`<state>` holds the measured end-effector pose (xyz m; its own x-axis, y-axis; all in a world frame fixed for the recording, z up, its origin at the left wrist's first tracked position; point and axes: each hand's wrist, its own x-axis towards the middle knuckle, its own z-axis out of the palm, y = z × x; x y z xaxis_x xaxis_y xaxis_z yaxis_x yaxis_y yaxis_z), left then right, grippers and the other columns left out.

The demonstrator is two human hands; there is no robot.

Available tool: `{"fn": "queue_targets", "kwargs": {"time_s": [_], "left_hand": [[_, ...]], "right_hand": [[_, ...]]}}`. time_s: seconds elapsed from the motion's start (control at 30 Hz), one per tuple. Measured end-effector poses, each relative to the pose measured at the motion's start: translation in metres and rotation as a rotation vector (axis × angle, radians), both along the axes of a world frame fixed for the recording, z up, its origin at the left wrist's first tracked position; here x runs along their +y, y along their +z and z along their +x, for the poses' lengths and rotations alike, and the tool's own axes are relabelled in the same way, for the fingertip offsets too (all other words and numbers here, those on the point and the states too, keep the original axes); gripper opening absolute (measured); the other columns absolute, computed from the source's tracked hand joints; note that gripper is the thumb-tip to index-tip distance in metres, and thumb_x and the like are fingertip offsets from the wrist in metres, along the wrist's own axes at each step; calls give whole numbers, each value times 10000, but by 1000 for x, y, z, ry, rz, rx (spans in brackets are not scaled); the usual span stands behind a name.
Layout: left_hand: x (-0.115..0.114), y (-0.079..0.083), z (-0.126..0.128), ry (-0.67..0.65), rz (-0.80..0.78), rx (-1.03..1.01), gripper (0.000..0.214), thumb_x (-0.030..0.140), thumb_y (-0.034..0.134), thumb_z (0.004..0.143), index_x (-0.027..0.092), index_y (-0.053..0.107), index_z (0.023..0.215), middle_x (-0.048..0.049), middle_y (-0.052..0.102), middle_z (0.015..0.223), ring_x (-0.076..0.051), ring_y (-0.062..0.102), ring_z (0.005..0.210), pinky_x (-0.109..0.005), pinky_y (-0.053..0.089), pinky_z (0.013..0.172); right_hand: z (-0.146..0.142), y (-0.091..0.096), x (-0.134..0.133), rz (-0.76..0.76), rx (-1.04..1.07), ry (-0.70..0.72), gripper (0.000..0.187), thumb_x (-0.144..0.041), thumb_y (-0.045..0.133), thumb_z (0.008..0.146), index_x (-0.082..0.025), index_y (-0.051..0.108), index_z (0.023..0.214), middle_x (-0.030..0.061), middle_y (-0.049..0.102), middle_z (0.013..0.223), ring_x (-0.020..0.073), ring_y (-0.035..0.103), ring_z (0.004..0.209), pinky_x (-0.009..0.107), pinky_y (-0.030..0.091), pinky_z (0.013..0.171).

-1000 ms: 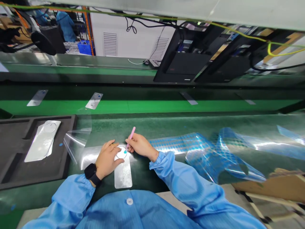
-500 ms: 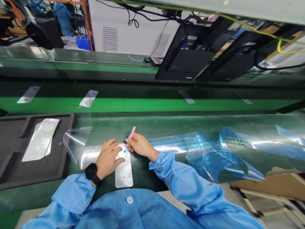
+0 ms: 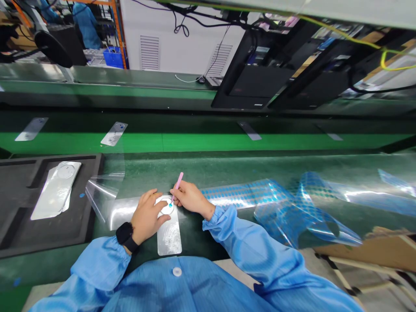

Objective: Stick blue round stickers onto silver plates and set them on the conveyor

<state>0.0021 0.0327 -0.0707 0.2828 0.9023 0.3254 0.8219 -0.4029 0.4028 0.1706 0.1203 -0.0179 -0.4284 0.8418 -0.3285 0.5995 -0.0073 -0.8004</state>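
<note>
A silver phone back panel (image 3: 169,237) with a round camera ring at its far end lies before me on the dark green bench. My left hand (image 3: 147,216) rests on its left edge, fingers spread beside the ring, gripping nothing. Pink tweezers (image 3: 179,180) are pinched in my right hand (image 3: 192,199), tilted, with the tip down at a small blue sticker (image 3: 170,205) inside the ring. Whether the tip grips the sticker or only touches it, I cannot tell. Part of the panel is hidden under my left fingers.
On the left, a black tray (image 3: 97,173) holds stacked panels (image 3: 56,190). Clear film (image 3: 125,212) lies beside my left hand; a sheet of blue dots (image 3: 240,195) and crumpled film (image 3: 292,216) lie right. Several panels sit on the green belt (image 3: 182,143) beyond; monitors (image 3: 256,82) stand behind.
The panels on the green belt have shifted left. My right hand and the tweezers have moved very slightly left; my left hand and the panel under it stay nearly in place.
</note>
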Motion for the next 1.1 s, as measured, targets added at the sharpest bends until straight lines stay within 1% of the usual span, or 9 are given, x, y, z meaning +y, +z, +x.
{"fn": "queue_targets", "kwargs": {"time_s": [0.2, 0.3, 0.37, 0.5, 0.63, 0.93, 1.1], "left_hand": [[-2, 9, 1, -26, -13, 51, 199, 277, 702, 779, 272, 724, 976, -96, 611, 1188, -342, 462, 1210, -551, 444, 960], [-3, 14, 3, -22, -26, 76, 200, 256, 693, 779, 288, 729, 974, -88, 618, 1173, -341, 461, 1200, -553, 435, 956], [-4, 16, 5, -9, -29, 92, 214, 245, 688, 778, 288, 725, 984, -87, 620, 1171, -336, 464, 1195, -545, 430, 961], [-6, 20, 9, 4, -40, 126, 229, 229, 684, 776, 278, 713, 998, -95, 625, 1171, -341, 470, 1192, -545, 421, 961], [-6, 24, 12, 13, -56, 145, 248, 220, 683, 773, 276, 703, 1014, -98, 624, 1189, -347, 477, 1196, -549, 417, 960], [-6, 23, 10, 20, -61, 151, 236, 235, 672, 786, 248, 694, 1021, -117, 636, 1181, -353, 495, 1192, -550, 426, 954], [-7, 22, 9, 25, -67, 166, 222, 210, 695, 766, 273, 700, 979, -106, 618, 1204, -362, 467, 1214, -557, 416, 931]], "right_hand": [[1, -2, -2, 22, 33, -2, 150, -176, 552, 891, -179, 517, 745, -14, 636, 602, 112, 628, 508, 197, 477, 502], [1, -2, -3, 20, 47, -12, 149, -170, 556, 883, -182, 518, 740, -13, 637, 608, 113, 630, 514, 198, 484, 504], [2, -2, -3, -14, 70, -32, 133, -173, 563, 879, -181, 523, 752, -9, 642, 620, 118, 635, 525, 202, 495, 502], [9, -6, -3, -113, 174, -127, 94, -175, 552, 881, -178, 517, 794, -14, 635, 601, 123, 638, 516, 210, 512, 493], [14, -9, -4, -108, 246, -150, 93, -179, 569, 868, -170, 523, 788, -21, 633, 580, 108, 624, 481, 199, 508, 497], [12, -5, -5, -130, 244, -172, 94, -152, 568, 861, -173, 518, 785, -18, 637, 575, 110, 638, 500, 195, 522, 508], [11, -9, -5, -138, 273, -177, 96, -169, 573, 856, -175, 514, 780, -14, 638, 584, 109, 637, 507, 189, 521, 495]]}}
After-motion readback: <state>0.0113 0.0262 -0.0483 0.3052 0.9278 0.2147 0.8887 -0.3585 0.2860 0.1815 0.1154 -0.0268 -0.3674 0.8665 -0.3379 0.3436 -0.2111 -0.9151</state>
